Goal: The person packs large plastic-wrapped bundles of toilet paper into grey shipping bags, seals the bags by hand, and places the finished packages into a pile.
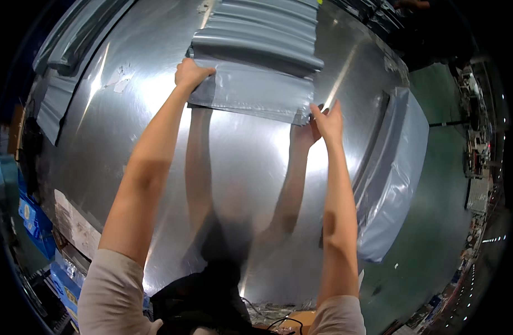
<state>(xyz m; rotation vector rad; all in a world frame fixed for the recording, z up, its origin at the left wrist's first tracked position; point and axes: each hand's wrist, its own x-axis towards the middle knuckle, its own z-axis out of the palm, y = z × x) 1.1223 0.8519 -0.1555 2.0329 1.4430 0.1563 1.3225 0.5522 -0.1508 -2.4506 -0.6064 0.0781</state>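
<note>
Several grey plastic bags [251,89] lie overlapped in a row on the shiny metal table, running toward the far edge. My left hand [192,73] is closed on the left edge of the nearest bag, its thumb on top and its other fingers partly hidden at the side. At the opposite edge, close to the near right corner, is my right hand [329,121]. Its thumb meets the bag's edge, while the index finger stands apart from it. The bag's near edge spans between both hands, and my arms reflect in the metal below.
The metal table [239,162] is curved by the lens. A thick grey plastic stack [398,173] lies along its right edge. More grey plastic sheets [72,61] lie at the far left. Blue packages [36,220] stand low on the left. Green floor [440,184] shows at right.
</note>
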